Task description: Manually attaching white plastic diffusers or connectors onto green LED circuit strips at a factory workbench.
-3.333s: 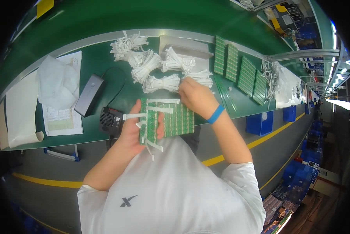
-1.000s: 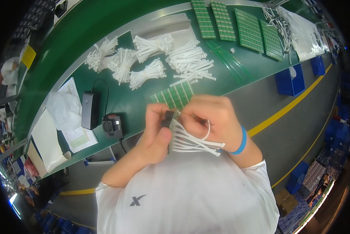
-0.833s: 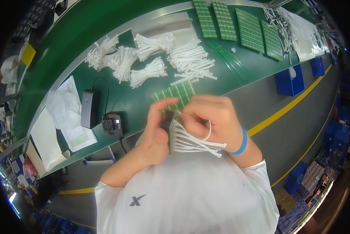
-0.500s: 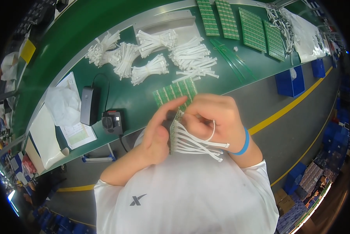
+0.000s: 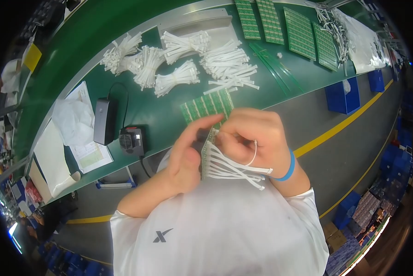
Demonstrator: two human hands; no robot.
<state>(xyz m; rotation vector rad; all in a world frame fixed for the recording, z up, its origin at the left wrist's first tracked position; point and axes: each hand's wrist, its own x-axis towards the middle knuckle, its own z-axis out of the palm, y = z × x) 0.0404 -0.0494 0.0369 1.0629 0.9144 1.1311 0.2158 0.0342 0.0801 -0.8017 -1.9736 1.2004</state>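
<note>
My left hand [image 5: 182, 161] grips a narrow green circuit board [image 5: 206, 161], turned on edge in front of my chest. A row of white flat cables [image 5: 231, 169] runs from the board's face toward the right. At the board's upper end my right hand [image 5: 257, 138] is closed, with its fingertips pinching a white cable whose free end [image 5: 255, 149] curls out below the fingers. The pinched end is hidden by my fingers. Just beyond both hands, a green circuit board panel [image 5: 206, 105] lies at the bench edge, partly covered by my left index finger.
Bundles of white cables [image 5: 177, 78] lie on the green bench [image 5: 165, 108]. Farther right are green strips [image 5: 273, 66] and several board panels [image 5: 299, 33]. A black box [image 5: 105, 120] and a corded black device [image 5: 132, 141] sit at left. Blue bins [image 5: 343, 99] stand beyond the bench.
Both hands keep their hold on the board and the cable. Only a slight shift of the view and of my right hand shows.
</note>
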